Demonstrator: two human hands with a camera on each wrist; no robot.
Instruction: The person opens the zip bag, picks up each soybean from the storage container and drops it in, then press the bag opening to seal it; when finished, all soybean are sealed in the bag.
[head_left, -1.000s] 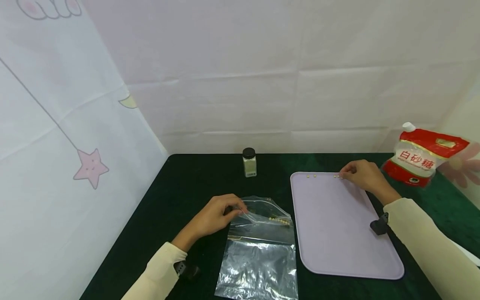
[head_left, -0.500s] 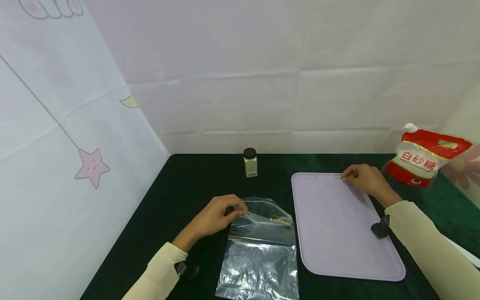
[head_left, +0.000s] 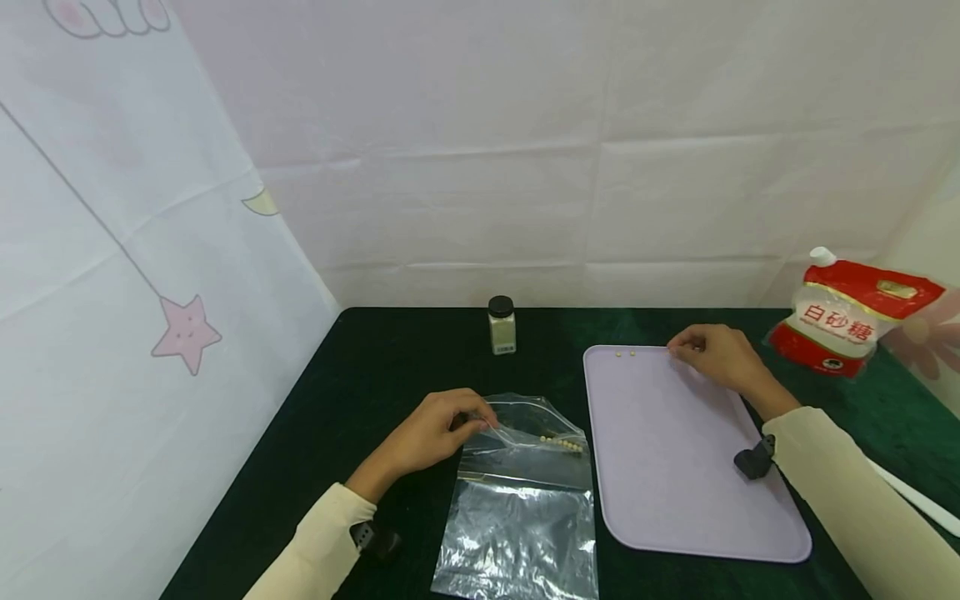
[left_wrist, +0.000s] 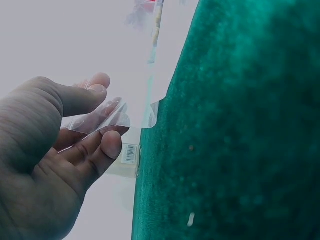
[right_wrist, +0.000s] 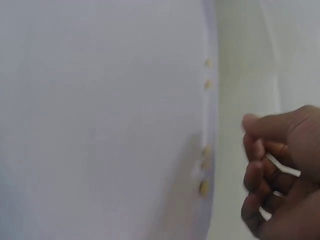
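Note:
A clear zip bag (head_left: 517, 533) lies on the dark green cloth, with several small yellow bead-like balls (head_left: 562, 443) near its mouth. My left hand (head_left: 435, 429) pinches the upper left edge of its opening; the left wrist view shows the film between thumb and fingers. To the right lies a pale lilac tray (head_left: 690, 467). Two yellow balls (head_left: 626, 354) sit by its far rim, and more (right_wrist: 204, 165) show there in the right wrist view. Above that rim is my right hand (head_left: 716, 358), fingers curled, thumb against the forefinger, with nothing visible between them.
A small black-capped jar (head_left: 501, 327) stands behind the bag. A red and white spouted pouch (head_left: 843, 321) with Chinese lettering is beyond the tray at right. A white strip (head_left: 915, 498) lies past my right sleeve. Pale cloth hangs behind the table.
My right hand has shifted slightly left and up along the tray's far rim, now covering the balls that showed at its fingertips. The left hand and bag hold still.

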